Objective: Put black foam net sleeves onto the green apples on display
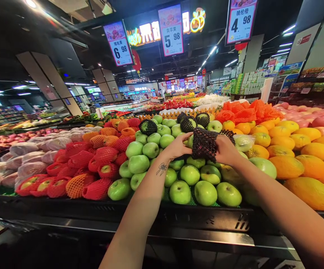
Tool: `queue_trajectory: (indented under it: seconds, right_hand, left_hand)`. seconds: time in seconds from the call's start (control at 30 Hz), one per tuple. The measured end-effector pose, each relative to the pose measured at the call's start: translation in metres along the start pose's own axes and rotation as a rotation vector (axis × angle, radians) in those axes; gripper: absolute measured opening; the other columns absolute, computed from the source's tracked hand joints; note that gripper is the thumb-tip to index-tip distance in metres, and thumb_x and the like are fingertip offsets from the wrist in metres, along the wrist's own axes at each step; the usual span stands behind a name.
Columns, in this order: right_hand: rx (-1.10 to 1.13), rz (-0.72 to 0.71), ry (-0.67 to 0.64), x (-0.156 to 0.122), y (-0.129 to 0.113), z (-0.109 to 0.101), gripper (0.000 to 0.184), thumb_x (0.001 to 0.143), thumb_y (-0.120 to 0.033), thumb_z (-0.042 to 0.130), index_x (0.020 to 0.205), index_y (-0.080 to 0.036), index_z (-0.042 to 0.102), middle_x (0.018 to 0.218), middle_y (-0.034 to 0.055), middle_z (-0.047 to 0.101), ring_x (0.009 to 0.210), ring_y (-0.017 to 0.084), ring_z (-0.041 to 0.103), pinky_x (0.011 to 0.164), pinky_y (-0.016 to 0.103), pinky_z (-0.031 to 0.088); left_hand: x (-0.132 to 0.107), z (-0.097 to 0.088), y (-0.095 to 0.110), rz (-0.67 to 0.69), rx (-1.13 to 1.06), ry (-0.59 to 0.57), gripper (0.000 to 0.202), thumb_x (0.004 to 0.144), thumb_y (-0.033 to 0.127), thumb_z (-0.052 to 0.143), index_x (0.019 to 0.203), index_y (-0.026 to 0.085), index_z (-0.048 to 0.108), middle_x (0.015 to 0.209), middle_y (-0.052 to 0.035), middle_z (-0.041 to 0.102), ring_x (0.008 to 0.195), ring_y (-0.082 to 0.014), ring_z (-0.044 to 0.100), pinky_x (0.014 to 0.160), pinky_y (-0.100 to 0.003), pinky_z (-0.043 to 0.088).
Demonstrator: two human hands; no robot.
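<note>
Both my hands hold a black foam net sleeve [205, 144] above a pile of green apples [190, 174]. My left hand [177, 146] pinches the sleeve's left edge with its fingers closed. Gripping the right end, my right hand [226, 149] is closed too. A green apple seems to sit partly inside the sleeve between the hands. Further back lie several green apples wrapped in black net [148, 127].
Red apples in red and orange net [94, 164] lie to the left, oranges [302, 153] to the right. The black display shelf edge [178, 216] runs across in front of me. Price signs [171, 30] hang overhead. More produce stands behind.
</note>
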State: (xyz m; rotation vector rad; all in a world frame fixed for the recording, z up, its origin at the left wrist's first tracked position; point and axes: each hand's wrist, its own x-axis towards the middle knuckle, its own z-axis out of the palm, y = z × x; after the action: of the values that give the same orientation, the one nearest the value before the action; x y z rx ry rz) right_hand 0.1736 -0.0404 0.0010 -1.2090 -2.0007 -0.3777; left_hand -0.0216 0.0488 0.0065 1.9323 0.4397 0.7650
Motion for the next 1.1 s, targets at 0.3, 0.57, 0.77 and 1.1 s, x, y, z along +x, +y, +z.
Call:
queue_trajectory:
  seconds: [0.3,0.57,0.77,1.1]
  right_hand:
    - [-0.046,0.109,-0.110,0.002,-0.009,-0.004,0.012,0.073,-0.028,0.051,0.063,-0.021,0.047,0.069,0.0107,0.063,0.064,0.022,0.051,0.062,0.033,0.036]
    - [0.174,0.188,-0.013,0.002,-0.006,0.001,0.011,0.075,-0.028,0.062,0.071,-0.017,0.064,0.073,0.0074,0.069,0.076,0.026,0.061,0.073,0.034,0.049]
    - [0.190,0.199,0.017,0.002,-0.006,0.002,0.012,0.070,-0.027,0.068,0.076,-0.016,0.069,0.079,0.0085,0.073,0.074,0.027,0.063,0.074,0.035,0.051]
    - [0.090,0.243,0.129,0.001,-0.007,0.002,0.030,0.076,-0.037,0.065,0.095,-0.014,0.068,0.096,0.0170,0.074,0.085,0.033,0.069,0.075,0.041,0.053]
  left_hand:
    - [-0.009,0.004,0.014,0.003,-0.183,-0.039,0.070,0.054,0.013,0.084,0.123,0.020,0.070,0.137,-0.0085,0.064,0.119,-0.0278,0.062,0.102,-0.037,0.051]
    - [-0.015,0.004,0.026,-0.131,-0.406,0.055,0.050,0.057,0.015,0.075,0.107,0.023,0.073,0.127,-0.0028,0.065,0.075,-0.0088,0.061,0.069,-0.025,0.055]
    - [-0.014,0.012,0.031,-0.150,-0.465,0.168,0.044,0.061,0.036,0.088,0.094,0.020,0.064,0.091,0.0019,0.061,0.070,-0.0085,0.060,0.063,-0.022,0.053]
    - [-0.014,0.010,0.029,-0.114,-0.427,0.153,0.055,0.057,0.042,0.092,0.073,0.018,0.045,0.076,0.0059,0.049,0.067,-0.0059,0.051,0.062,-0.019,0.049]
